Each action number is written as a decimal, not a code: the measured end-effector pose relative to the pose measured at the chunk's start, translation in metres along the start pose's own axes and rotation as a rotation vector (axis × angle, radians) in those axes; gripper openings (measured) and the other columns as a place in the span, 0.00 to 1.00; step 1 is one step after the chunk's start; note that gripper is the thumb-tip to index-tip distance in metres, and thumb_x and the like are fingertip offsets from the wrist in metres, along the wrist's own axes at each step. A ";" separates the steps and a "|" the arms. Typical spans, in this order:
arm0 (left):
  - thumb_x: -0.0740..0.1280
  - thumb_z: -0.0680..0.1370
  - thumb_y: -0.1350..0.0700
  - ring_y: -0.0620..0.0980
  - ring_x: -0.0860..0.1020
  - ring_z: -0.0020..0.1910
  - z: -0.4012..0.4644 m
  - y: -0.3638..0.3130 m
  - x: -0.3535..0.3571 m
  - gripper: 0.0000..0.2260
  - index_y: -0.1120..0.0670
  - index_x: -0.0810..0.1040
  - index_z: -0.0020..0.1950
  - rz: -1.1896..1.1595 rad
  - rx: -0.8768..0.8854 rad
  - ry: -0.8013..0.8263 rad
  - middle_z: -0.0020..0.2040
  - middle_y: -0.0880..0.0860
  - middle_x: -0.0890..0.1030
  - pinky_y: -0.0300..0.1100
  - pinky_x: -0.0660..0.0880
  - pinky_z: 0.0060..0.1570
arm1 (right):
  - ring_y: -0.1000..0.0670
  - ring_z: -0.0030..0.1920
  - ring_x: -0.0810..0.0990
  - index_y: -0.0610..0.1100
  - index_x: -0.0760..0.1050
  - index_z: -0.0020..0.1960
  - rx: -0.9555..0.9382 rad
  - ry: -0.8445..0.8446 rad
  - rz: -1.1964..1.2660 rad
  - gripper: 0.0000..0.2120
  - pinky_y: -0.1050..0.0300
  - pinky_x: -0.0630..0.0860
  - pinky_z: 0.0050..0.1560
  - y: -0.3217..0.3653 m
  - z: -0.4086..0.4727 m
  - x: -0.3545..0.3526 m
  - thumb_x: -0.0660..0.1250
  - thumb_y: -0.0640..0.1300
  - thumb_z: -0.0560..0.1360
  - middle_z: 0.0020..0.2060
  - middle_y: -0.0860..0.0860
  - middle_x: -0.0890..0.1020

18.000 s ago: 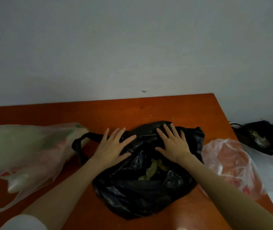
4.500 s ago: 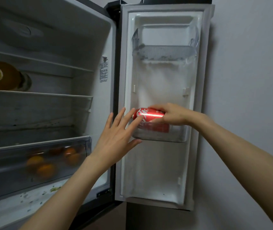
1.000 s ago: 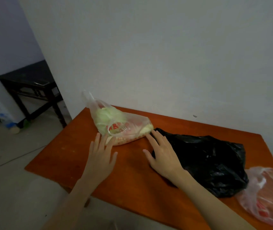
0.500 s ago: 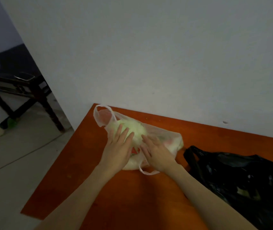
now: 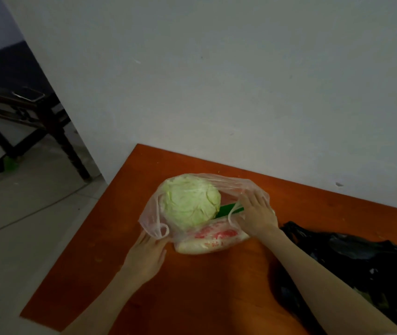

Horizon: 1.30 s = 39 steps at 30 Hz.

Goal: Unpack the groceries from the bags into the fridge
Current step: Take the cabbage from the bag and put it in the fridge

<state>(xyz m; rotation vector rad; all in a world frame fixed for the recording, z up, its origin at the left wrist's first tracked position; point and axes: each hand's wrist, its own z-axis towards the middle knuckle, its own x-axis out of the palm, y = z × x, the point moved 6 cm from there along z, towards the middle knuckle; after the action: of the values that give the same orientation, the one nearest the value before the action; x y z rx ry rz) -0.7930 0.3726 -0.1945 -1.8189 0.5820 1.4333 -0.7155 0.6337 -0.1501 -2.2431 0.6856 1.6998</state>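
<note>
Translucent thin plastic bag (image 5: 241, 187) lies on orange wooden table (image 5: 192, 286), mouth spread | round pale-green cabbage (image 5: 190, 201) exposed inside, between both hands | left hand (image 5: 148, 252) pinches near handle loop | right hand (image 5: 256, 213) grips far rim, nearer cabbage

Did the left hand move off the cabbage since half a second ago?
Yes. The left hand has come off the cabbage and back toward the table's near edge, where it now pulls at the clear bag's handle.
</note>
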 end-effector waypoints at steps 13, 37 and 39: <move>0.60 0.74 0.56 0.51 0.76 0.39 0.005 -0.112 -0.100 0.08 0.54 0.79 0.42 0.264 0.194 -0.647 0.37 0.51 0.78 0.47 0.70 0.47 | 0.45 0.49 0.77 0.40 0.77 0.54 -0.372 -0.605 0.337 0.16 0.50 0.76 0.50 0.044 -0.016 -0.052 0.56 0.46 0.74 0.48 0.46 0.79; 0.61 0.78 0.61 0.50 0.79 0.51 0.183 0.071 -0.067 0.11 0.52 0.79 0.56 -0.477 -0.290 -0.160 0.52 0.51 0.82 0.41 0.72 0.50 | 0.45 0.76 0.45 0.55 0.41 0.76 -0.165 -0.125 -0.025 0.31 0.43 0.57 0.71 0.010 0.110 -0.007 0.54 0.45 0.80 0.77 0.48 0.43; 0.64 0.77 0.60 0.47 0.79 0.48 0.201 0.082 -0.057 0.08 0.52 0.81 0.52 -0.520 -0.327 -0.131 0.50 0.50 0.83 0.38 0.71 0.47 | 0.43 0.75 0.52 0.54 0.45 0.76 -0.146 -0.080 -0.034 0.30 0.43 0.61 0.68 0.010 0.124 -0.001 0.56 0.44 0.79 0.77 0.48 0.45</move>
<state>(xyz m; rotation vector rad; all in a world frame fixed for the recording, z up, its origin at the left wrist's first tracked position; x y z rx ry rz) -0.9945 0.4717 -0.1836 -1.9155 -0.2010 1.3169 -0.8249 0.6824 -0.1842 -2.2524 0.5177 1.8674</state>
